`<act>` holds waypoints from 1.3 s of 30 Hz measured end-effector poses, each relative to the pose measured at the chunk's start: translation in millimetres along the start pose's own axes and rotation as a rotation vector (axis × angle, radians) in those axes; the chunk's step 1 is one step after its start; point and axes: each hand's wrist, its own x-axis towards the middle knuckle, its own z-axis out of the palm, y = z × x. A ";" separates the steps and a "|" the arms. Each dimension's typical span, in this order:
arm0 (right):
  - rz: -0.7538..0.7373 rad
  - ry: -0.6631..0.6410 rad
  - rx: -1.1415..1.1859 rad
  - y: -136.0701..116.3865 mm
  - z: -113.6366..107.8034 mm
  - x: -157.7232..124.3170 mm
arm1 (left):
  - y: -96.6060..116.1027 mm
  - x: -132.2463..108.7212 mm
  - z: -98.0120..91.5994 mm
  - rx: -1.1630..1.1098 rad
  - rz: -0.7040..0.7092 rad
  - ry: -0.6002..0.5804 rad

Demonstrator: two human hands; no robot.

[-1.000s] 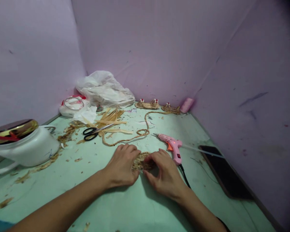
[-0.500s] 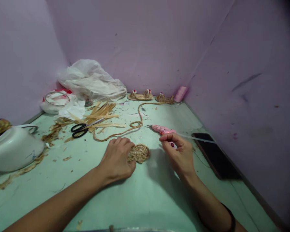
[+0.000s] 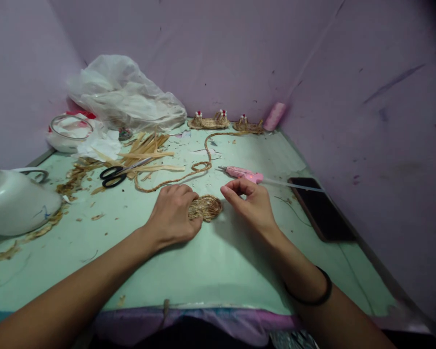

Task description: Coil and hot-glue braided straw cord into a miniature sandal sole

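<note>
A small coiled piece of braided straw cord (image 3: pixel 209 208), shaped like a little sole, lies flat on the table. My left hand (image 3: pixel 174 213) grips its left end, fingers over the far edge and thumb on the near one. Just right of the piece hovers my right hand (image 3: pixel 252 203), thumb and forefinger pinched together; whatever is between them is too small to make out. Behind that hand rests a pink glue gun (image 3: pixel 241 172), with a clear glue stick (image 3: pixel 292 184) out of its back. A loose braided cord (image 3: pixel 163 184) curls across the table beyond both hands.
Black-handled scissors (image 3: pixel 114 175) lie by dry straw strips (image 3: pixel 148 148) on the left. A white pot (image 3: pixel 18 203) stands at far left, a phone (image 3: pixel 323 211) at right. Along the back are a plastic bag (image 3: pixel 123 97), small straw slippers (image 3: pixel 209 123) and a pink thread spool (image 3: pixel 275 116).
My right hand has moved left from beside the glue gun towards the coiled piece. My left hand keeps its grip. The whole view has shifted, so things appear higher.
</note>
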 end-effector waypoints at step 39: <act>-0.358 -0.363 -0.236 -9.6 14.7 -20.4 | -6.3 0.5 -4.9 -0.167 0.041 -0.002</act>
